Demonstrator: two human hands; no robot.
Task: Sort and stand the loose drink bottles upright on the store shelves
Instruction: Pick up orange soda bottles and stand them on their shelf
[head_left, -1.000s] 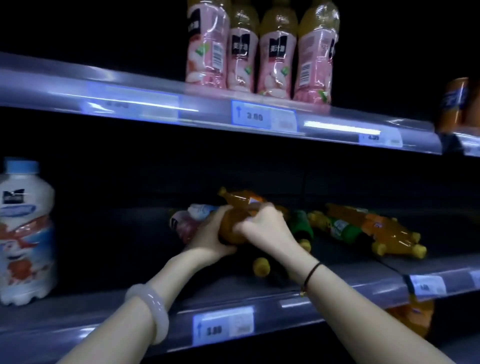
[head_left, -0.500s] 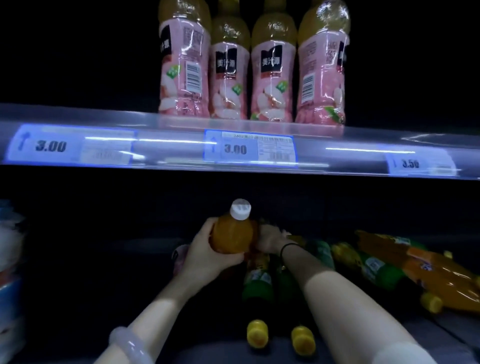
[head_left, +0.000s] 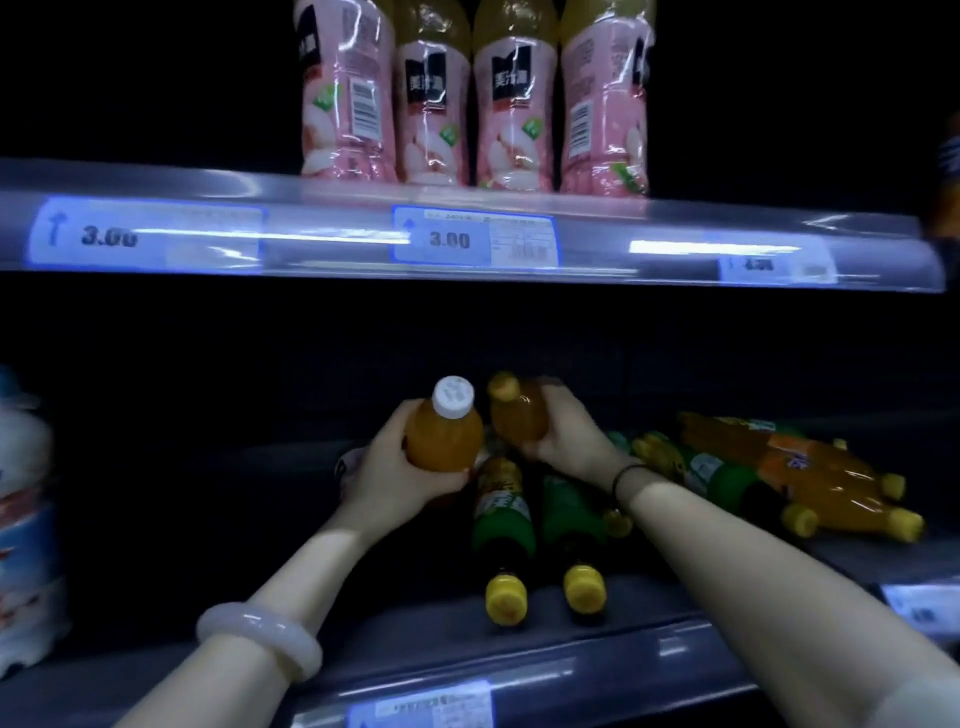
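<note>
My left hand (head_left: 387, 475) grips an orange juice bottle with a white cap (head_left: 444, 431), held upright above the dark lower shelf (head_left: 519, 670). My right hand (head_left: 569, 439) holds a second orange bottle with a yellow cap (head_left: 517, 413), tilted with its cap up and to the left. The two bottles are close together. Under my hands two green-labelled bottles with yellow caps (head_left: 503, 525) lie on the shelf, caps toward me. To the right lies a heap of orange and green bottles (head_left: 779, 473) on their sides.
Several pink-labelled bottles (head_left: 472, 98) stand upright on the upper shelf (head_left: 311, 244), which carries price tags. A large white bottle (head_left: 23, 514) stands at the far left of the lower shelf. Something pinkish lies partly hidden behind my left hand.
My left hand has kept the white-capped bottle upright. My right hand has lifted a yellow-capped orange bottle out of the pile. The view has moved closer.
</note>
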